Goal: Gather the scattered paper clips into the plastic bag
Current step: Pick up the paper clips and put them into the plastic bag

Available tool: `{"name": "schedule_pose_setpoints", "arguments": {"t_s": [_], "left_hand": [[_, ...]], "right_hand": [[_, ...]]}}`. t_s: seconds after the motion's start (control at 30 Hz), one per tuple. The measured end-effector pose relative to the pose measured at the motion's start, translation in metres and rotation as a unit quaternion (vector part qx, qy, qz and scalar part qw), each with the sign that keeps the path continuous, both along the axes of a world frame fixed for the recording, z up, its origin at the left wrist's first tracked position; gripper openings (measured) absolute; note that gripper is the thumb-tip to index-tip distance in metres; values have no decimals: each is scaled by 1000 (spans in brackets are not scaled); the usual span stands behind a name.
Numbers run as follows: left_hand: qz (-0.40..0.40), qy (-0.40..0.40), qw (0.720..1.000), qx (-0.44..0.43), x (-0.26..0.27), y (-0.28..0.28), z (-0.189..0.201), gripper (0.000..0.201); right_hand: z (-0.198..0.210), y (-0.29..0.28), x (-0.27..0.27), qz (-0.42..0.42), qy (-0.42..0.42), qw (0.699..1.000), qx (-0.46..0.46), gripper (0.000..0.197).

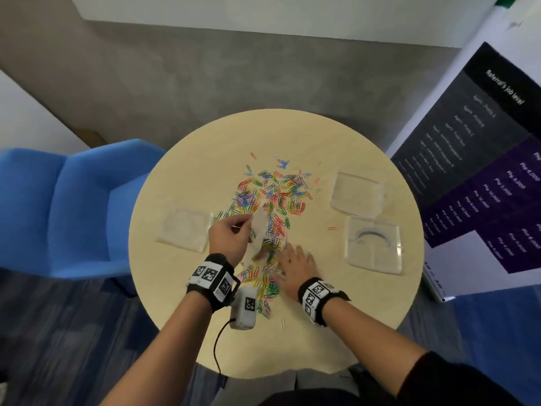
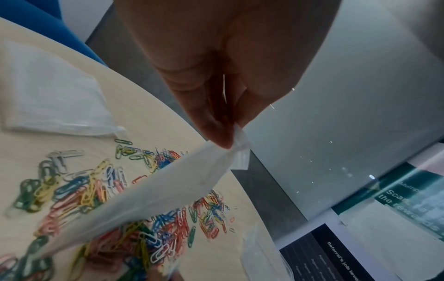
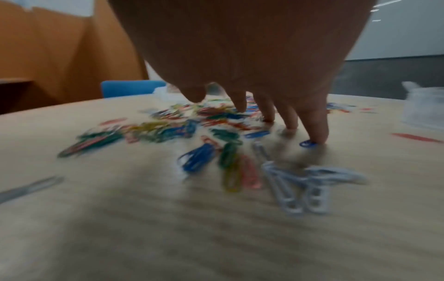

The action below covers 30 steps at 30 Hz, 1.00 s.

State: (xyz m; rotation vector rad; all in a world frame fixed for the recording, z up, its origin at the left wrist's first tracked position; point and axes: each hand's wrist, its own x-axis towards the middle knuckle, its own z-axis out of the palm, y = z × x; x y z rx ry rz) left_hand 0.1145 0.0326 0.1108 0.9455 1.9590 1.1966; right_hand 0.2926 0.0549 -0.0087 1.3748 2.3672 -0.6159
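Several coloured paper clips (image 1: 272, 194) lie scattered over the middle of the round beige table (image 1: 322, 332). My left hand (image 1: 231, 235) pinches the upper edge of a clear plastic bag (image 1: 259, 230), held tilted above the clips; the left wrist view shows the bag (image 2: 168, 192) hanging from my fingertips (image 2: 223, 140) over the clips (image 2: 168, 228). My right hand (image 1: 295, 265) lies flat with straight spread fingers on the table, pressing on clips. In the blurred right wrist view its fingertips (image 3: 314, 133) touch the tabletop among the clips (image 3: 199, 157).
Another clear bag (image 1: 186, 230) lies left of my left hand. Two more clear bags (image 1: 357, 193) (image 1: 373, 244) lie on the right side of the table. A blue chair (image 1: 76, 206) stands to the left, a printed banner (image 1: 480, 159) to the right.
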Motion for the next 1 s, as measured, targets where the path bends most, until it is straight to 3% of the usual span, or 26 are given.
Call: {"name": "schedule_pose_setpoints", "arguments": {"t_s": [0.07,0.13,0.33,0.5,0.6,0.67,0.73,0.8,0.83,0.93,1.0], "left_hand": [[3,2,1000,-2,-3,-2,-4,15],[8,4,1000,-4,-6,-4,-7,17],[16,-17,1000,-11,-11,-7,-12,15],[2,-17,1000,-11,-11,-5,-12,15],[-9,-13,1000,-13,-9,-1,-10,16],[-13,-16,1000,-12,-8,2,-8,16],[-19,-18,1000,-9,-7,4,-8,16],[-26,-19,999,-7,-5,5,-7,16],[-30,-19,999,-8,-4,5,-7,16],[-45,-36,998,-15,-3,7,-10,12],[-64,-39,997,-18,-2,8,-11,7]], "right_hand": [[-4,-15,-8,54,-1,998,18,86],[-8,-25,-12,88,-4,996,28,87],[-6,-17,-7,135,63,987,61,46],[8,5,-4,135,18,990,47,30],[13,23,-3,59,44,997,20,26],[16,34,3,-101,128,986,-17,24],[20,43,14,-258,214,940,-65,14],[24,48,26,-386,288,865,-144,10],[29,52,30,-434,327,816,-197,11],[57,60,31,-534,493,604,-327,19],[84,65,26,-527,568,518,-362,21]]}}
